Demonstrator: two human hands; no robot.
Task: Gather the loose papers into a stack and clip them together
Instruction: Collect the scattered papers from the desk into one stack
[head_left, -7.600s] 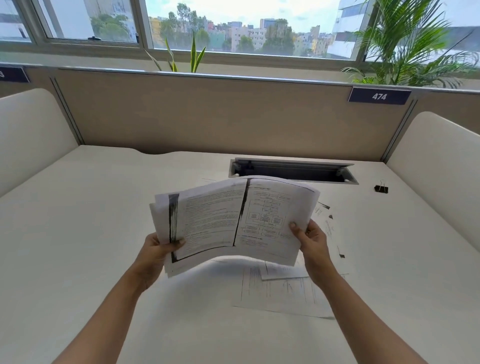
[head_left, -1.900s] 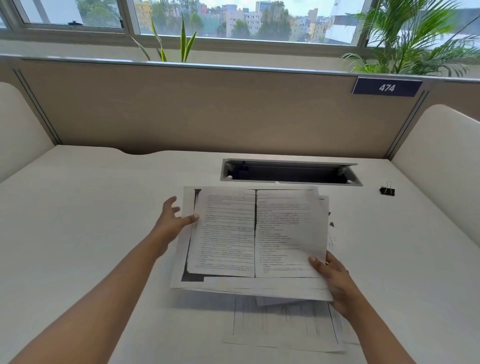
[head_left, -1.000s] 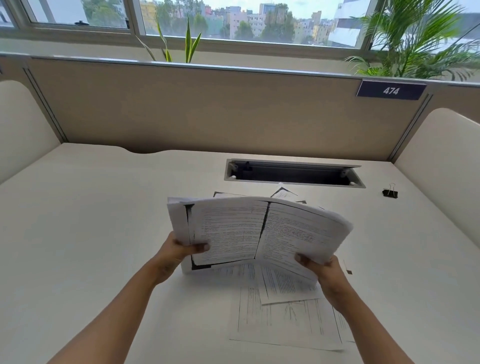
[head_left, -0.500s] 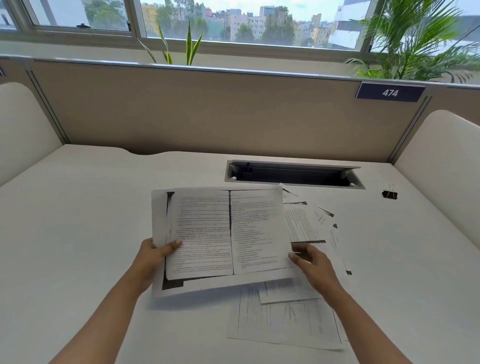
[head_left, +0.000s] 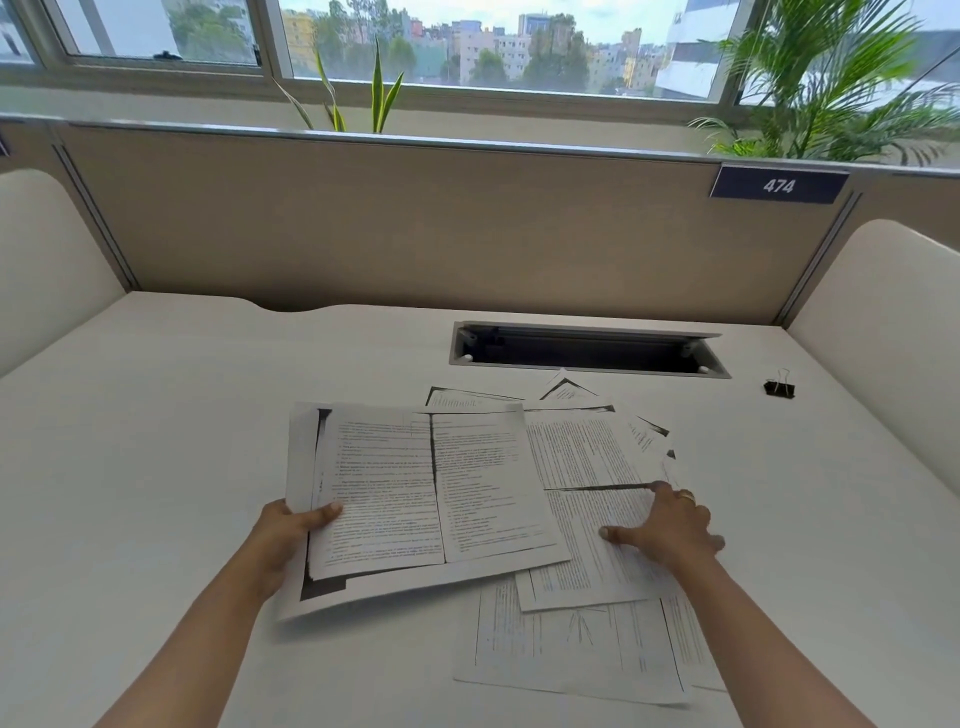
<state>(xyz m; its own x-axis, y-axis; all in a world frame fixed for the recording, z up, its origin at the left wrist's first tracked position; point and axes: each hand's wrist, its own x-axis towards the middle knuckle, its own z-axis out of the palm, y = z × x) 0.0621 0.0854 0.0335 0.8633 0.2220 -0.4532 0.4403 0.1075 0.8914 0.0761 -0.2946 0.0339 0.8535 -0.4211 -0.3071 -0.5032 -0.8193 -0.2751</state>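
A stack of printed papers (head_left: 431, 493) is held by its left edge in my left hand (head_left: 288, 535), thumb on top, just above the white desk. To its right, several loose printed sheets (head_left: 587, 452) lie fanned out on the desk. My right hand (head_left: 670, 530) rests flat on one of them, fingers spread, holding nothing. Another sheet (head_left: 571, 649) lies nearer to me. A small black binder clip (head_left: 778, 387) sits far right on the desk, apart from both hands.
The white desk (head_left: 156, 467) is walled by a beige partition (head_left: 415, 223) at the back and cream side panels. An open cable slot (head_left: 587, 353) lies behind the papers. Plants stand behind the partition by the window.
My right hand has let go of the stack and moved right onto the loose sheets. The left hand alone now holds the stack, shifted slightly left and lowered.
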